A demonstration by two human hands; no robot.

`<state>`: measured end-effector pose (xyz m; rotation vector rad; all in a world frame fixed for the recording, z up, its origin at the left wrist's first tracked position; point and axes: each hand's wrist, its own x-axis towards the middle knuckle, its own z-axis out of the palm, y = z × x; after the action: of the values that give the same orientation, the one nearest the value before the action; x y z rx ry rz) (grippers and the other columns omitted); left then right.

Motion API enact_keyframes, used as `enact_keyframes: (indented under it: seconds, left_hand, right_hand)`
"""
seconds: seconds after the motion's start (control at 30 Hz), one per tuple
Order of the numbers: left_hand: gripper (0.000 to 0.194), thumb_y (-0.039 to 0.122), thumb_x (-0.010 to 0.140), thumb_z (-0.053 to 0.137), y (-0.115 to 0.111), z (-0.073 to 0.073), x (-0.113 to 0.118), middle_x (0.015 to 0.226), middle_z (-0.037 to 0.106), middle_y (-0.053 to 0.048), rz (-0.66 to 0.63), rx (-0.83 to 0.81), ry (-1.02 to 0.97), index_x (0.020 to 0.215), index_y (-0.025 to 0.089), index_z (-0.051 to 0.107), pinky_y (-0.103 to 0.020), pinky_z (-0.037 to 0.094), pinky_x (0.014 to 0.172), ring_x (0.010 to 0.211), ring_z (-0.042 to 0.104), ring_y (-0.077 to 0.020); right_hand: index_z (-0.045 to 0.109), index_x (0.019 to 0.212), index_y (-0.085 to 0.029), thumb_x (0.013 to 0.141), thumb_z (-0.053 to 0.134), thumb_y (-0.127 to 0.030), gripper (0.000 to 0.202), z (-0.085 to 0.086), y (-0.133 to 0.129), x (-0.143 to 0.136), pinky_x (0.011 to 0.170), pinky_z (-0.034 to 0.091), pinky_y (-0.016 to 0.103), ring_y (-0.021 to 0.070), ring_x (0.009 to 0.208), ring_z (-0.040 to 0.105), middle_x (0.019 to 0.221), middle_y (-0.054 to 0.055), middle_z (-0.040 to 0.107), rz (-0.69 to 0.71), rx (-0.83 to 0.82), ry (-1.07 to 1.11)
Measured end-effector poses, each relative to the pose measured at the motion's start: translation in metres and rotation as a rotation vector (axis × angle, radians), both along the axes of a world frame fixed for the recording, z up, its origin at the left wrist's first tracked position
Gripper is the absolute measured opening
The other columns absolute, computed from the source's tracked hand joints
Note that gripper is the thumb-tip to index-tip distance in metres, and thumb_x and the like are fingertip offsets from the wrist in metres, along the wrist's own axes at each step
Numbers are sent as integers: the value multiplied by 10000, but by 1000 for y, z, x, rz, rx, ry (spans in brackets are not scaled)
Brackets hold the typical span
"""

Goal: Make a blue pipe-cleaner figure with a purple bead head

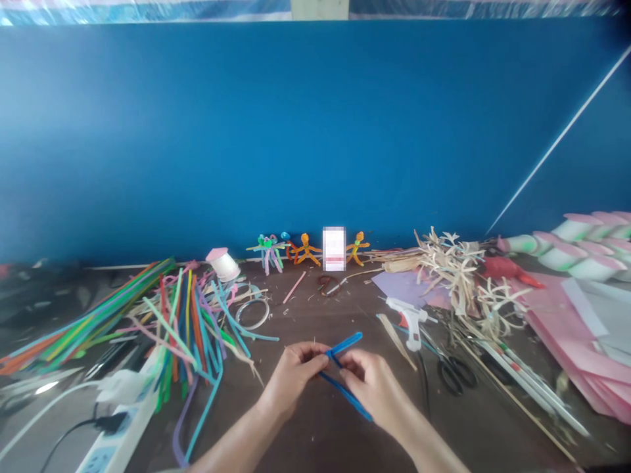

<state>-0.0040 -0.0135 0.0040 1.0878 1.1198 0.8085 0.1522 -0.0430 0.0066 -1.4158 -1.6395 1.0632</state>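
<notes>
A bent blue pipe cleaner (pixel 348 394) is held between my two hands above the dark table (pixel 290 433). My left hand (pixel 300 364) pinches it near the bend with thumb and forefinger. From the other side, my right hand (pixel 367 378) has its thumb and fingers closed on the same pipe cleaner. One folded end points up and right past the fingertips; the other slants down under my right hand. The part between the fingers is hidden.
Loose pipe cleaners (pixel 192 328) and a power strip (pixel 125 420) lie left. At right are a glue gun (pixel 413 322), black-handled scissors (pixel 456 374), raffia pieces (pixel 458 263) and pink paper (pixel 566 341). Small pipe-cleaner figures (pixel 305 248) stand by the blue partition (pixel 315 131).
</notes>
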Motion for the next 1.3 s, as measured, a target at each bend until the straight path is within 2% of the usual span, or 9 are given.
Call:
enact_keyframes:
  seconds: [0.13, 0.4, 0.57, 0.73, 0.83, 0.9, 1.1, 1.3]
  left_hand:
    - [196, 233, 657, 572, 0, 1, 0, 602, 615, -5, -41, 15, 20, 781, 122, 677, -209, 364, 563, 586, 511, -119]
    - [211, 245, 631, 564, 2, 0, -1, 604, 619, -19, -6, 77, 142, 749, 113, 679, -231, 376, 571, 593, 515, -139]
    - [215, 232, 629, 539, 3, 0, 0, 584, 610, -18, -68, 211, 332, 732, 116, 687, -223, 354, 543, 565, 487, -131]
    - [205, 230, 642, 530, 1, 2, -1, 590, 614, -19, -91, 286, 416, 723, 124, 685, -212, 342, 521, 541, 476, -122]
    - [190, 220, 648, 530, -1, 1, -2, 599, 604, -17, -136, 389, 485, 706, 139, 692, -205, 330, 514, 550, 475, -120]
    - [183, 215, 650, 535, -2, 0, -3, 604, 600, -20, -185, 436, 522, 700, 142, 695, -204, 330, 517, 556, 478, -121]
    - [190, 189, 647, 533, -7, 8, -3, 647, 618, -24, -402, 446, 479, 722, 156, 704, -203, 347, 535, 584, 504, -129]
    - [191, 206, 635, 559, -8, 10, -5, 661, 627, -23, -374, 307, 395, 750, 146, 698, -205, 372, 552, 595, 511, -130]
  right_hand:
    - [619, 777, -185, 754, 477, -196, 144, 2, -4, -1, 607, 426, 220, 157, 660, 606, 728, 15, 661, -2, 69, -126]
    - [585, 846, -208, 731, 469, -112, 189, 5, -11, -4, 643, 404, 222, 158, 710, 603, 769, 6, 651, 18, 174, -294]
    - [585, 843, -213, 759, 456, -100, 191, 18, -14, 1, 644, 374, 235, 158, 720, 593, 788, 16, 631, 79, 255, -528]
    - [604, 791, -215, 772, 482, -131, 149, 35, -7, 7, 604, 353, 223, 137, 682, 567, 742, 12, 589, 114, 303, -624]
    - [609, 750, -214, 748, 526, -154, 102, 42, -1, 11, 609, 354, 217, 136, 702, 557, 745, 9, 581, 110, 306, -603]
    - [613, 704, -208, 726, 548, -152, 89, 43, 4, 14, 602, 353, 210, 130, 694, 556, 724, -1, 588, 155, 275, -551]
    - [656, 662, -197, 675, 575, -191, 82, 38, 20, 22, 571, 357, 199, 130, 632, 575, 669, -10, 645, 317, 97, -345]
    - [662, 667, -152, 691, 555, -252, 147, 30, 31, 26, 527, 356, 185, 117, 575, 529, 594, -19, 622, 388, -79, -143]
